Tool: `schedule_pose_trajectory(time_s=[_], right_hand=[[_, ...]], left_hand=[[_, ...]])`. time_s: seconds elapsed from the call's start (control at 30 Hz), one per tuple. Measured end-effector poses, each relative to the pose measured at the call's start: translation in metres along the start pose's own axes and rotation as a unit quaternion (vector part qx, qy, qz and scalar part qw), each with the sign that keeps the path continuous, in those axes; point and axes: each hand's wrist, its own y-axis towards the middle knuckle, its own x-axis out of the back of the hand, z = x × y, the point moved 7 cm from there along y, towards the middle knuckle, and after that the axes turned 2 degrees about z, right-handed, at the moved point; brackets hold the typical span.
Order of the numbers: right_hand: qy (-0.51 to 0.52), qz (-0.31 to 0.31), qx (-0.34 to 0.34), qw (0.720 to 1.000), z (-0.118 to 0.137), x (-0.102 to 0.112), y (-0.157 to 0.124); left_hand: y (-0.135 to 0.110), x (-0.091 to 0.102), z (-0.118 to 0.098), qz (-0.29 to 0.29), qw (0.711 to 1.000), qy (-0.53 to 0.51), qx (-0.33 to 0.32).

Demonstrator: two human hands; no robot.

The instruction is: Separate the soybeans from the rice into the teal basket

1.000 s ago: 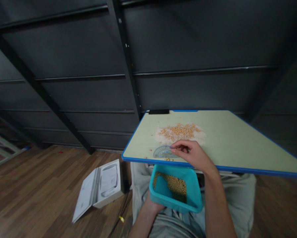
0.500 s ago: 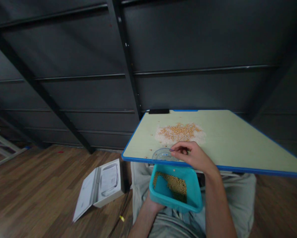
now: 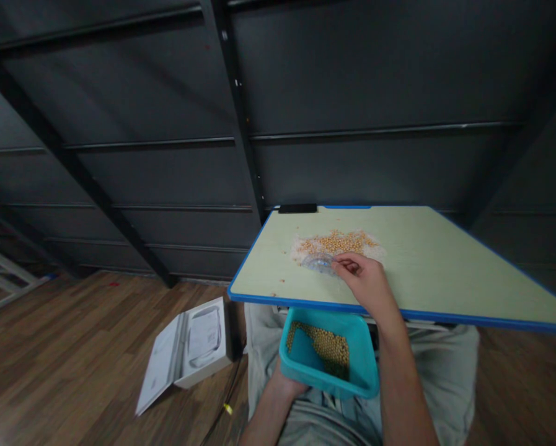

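Protractor [image 3: 318, 263] at the near fringe of the beans [image 3: 343, 241] and white grains [image 3: 375, 253]. Looks clear; presumably light, stiff, slippery, liable to crack if flexed. Best pinched at one end, as the right hand [image 3: 361, 275] does, thumb against fingers. Left hand [image 3: 287, 384] under tub [image 3: 324, 376]; fingers hidden, grip unclear. Table [image 3: 436, 266] open rightward; its near edge adjoins the tub.

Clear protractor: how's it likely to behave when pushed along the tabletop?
Probably stiff: the clear protractor shows no obvious bend beyond the grip. Likely light for its size, since it looks thin and see-through. It may pivot if its free end meets resistance, as the right hand holds it only at one end.
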Motion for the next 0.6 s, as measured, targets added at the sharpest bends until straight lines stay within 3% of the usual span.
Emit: schedule_pose_trajectory(time_s=[0.13, 0.3, 0.6], right_hand=[[0.018, -0.03, -0.006, 0.999, -0.002, 0.005, 0.001], [0.023, -0.053, -0.014, 0.998, -0.008, 0.009, 0.002], [0.024, -0.007, -0.003, 1.0, -0.009, 0.002, 0.002]], left_hand=[[-0.004, 0.016, 0.007, 0.004, 1.0, 0.016, 0.016], [-0.005, 0.033, 0.009, 0.002, 1.0, 0.023, -0.015], [-0.004, 0.015, 0.003, 0.02, 1.0, -0.006, -0.009]])
